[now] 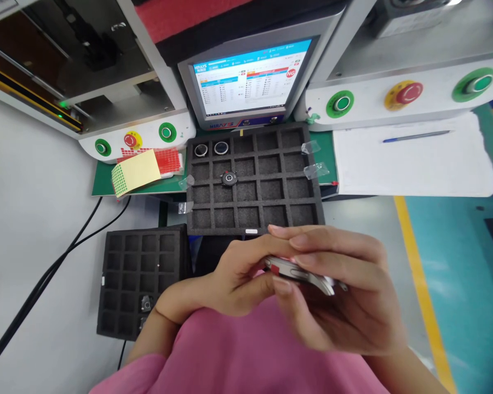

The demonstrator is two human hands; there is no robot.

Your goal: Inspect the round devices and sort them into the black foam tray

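Note:
Close to my chest, a silver watch case (296, 270) is held edge-on between both hands, with a red patch on its side and a lug sticking out to the right. My left hand (240, 276) pinches its left end between thumb and fingers. My right hand (349, 290) grips the other end, fingers over the top and thumb below. The fingers hide much of the case. Beyond my hands lies a black foam tray (246, 234) with square pockets. Two round watch cases (221, 148) sit in its back-left pockets. A dark watch case (229, 178) lies back-up across a pocket divider.
A second foam tray (119, 235) with some parts stands lower left. Behind the first tray is a monitor (250, 82) showing a red NG mark, between machine panels with green and red buttons (409, 93). White paper (414, 164) with a pen (417, 136) lies right; sticker sheets (142, 171) lie left.

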